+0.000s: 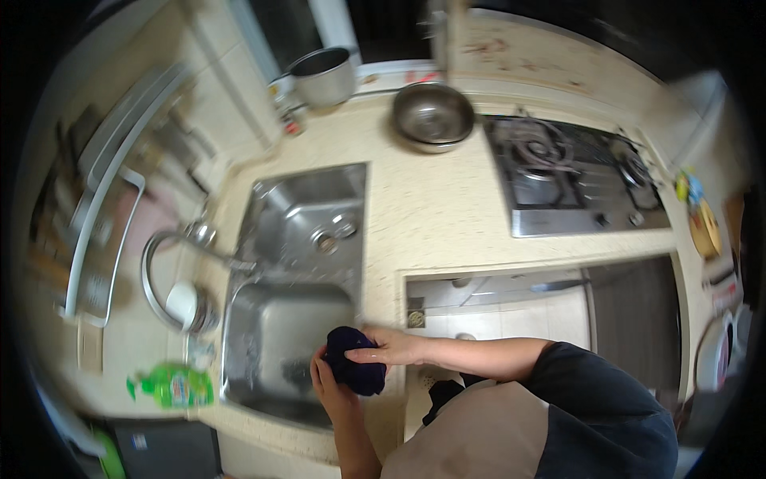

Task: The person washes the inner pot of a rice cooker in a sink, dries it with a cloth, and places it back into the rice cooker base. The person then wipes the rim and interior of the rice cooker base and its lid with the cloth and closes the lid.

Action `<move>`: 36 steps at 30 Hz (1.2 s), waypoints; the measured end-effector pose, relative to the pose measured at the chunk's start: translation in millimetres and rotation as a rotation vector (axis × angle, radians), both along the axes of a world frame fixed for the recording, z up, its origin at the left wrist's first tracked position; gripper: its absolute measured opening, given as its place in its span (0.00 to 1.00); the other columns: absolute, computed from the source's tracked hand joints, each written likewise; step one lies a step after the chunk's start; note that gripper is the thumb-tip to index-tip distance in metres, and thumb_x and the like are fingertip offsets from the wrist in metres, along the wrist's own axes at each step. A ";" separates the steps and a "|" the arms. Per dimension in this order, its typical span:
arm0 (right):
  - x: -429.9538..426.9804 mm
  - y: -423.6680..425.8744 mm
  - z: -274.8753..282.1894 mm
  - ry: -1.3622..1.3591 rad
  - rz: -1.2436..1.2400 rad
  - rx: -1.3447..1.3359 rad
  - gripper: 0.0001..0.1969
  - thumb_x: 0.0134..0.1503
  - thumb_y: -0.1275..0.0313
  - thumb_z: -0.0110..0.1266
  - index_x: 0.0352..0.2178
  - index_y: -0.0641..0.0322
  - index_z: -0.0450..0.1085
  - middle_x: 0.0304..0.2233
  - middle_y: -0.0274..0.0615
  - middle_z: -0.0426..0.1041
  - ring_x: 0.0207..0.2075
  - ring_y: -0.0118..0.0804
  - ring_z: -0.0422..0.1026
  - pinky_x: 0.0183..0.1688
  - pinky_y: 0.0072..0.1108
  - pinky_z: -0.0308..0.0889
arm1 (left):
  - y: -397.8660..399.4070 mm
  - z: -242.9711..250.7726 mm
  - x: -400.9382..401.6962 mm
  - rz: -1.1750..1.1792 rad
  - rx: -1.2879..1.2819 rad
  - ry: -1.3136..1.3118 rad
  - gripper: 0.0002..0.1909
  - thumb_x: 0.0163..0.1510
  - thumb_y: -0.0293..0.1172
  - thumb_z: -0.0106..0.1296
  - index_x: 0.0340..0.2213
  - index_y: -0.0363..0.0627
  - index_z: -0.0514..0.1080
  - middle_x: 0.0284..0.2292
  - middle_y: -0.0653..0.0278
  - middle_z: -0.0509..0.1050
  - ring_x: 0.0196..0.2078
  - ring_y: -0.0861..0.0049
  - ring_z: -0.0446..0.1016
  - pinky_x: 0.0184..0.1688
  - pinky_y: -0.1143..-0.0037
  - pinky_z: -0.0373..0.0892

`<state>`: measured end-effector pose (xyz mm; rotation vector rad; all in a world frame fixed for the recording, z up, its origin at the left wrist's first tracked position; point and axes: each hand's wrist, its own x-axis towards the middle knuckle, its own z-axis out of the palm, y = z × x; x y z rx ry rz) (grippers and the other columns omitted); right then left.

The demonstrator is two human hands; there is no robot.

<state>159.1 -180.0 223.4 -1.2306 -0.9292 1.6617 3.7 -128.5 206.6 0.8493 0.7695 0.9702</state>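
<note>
A bunched dark purple cloth (354, 359) is held between my two hands over the right edge of the near sink basin (281, 329). From the left, my left hand (330, 383) wraps its fingers around the cloth's lower side. My right hand (383, 349) grips it from the right, its thumb lying across the top. The near basin looks to hold cloudy water, with a dark patch in it beside my left hand; what that patch is, I cannot tell. A curved metal faucet (157, 281) reaches over the divider between the two basins.
A green pump bottle (173, 386) stands left of the sink. The far basin (287, 233) has a drain. Behind are metal bowls (433, 114) and a pot (323, 81). The gas stove (580, 179) is at the right, and a wall rack (114, 179) is at the left.
</note>
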 end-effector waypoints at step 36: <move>-61.0 -710.2 -5.4 0.419 -1.845 0.278 0.19 0.57 0.61 0.46 0.45 0.64 0.60 0.41 0.40 0.67 0.43 0.37 0.68 0.41 0.28 0.68 | -566.4 56.9 171.2 -1.864 -0.211 -0.137 0.08 0.53 0.28 0.45 0.37 0.44 0.64 0.39 0.62 0.70 0.43 0.73 0.69 0.46 0.70 0.66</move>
